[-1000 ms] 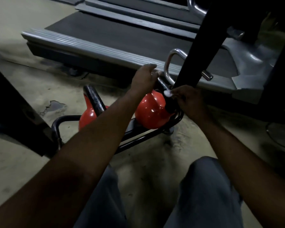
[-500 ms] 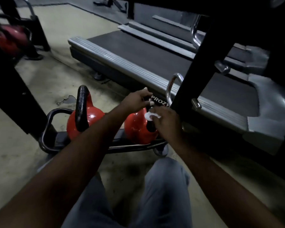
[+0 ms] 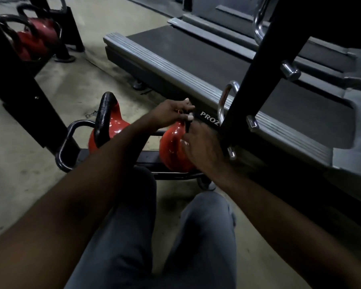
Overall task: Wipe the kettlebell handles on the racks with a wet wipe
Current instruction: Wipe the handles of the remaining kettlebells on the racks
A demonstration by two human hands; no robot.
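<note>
While being held: kettlebell (image 3: 171, 149), on rack (image 3: 68, 140).
Left hand (image 3: 169, 113): grips handle (image 3: 187, 127), 12 o'clock.
Right hand (image 3: 202, 147): kettlebell's 3 o'clock side; grip unclear.

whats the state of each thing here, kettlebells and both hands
left kettlebell, upright on the rack, untouched
right kettlebell, on the rack, both hands on it
left hand, grips its handle
right hand, against its side, hold unclear
far kettlebells, racked, blurred
</note>
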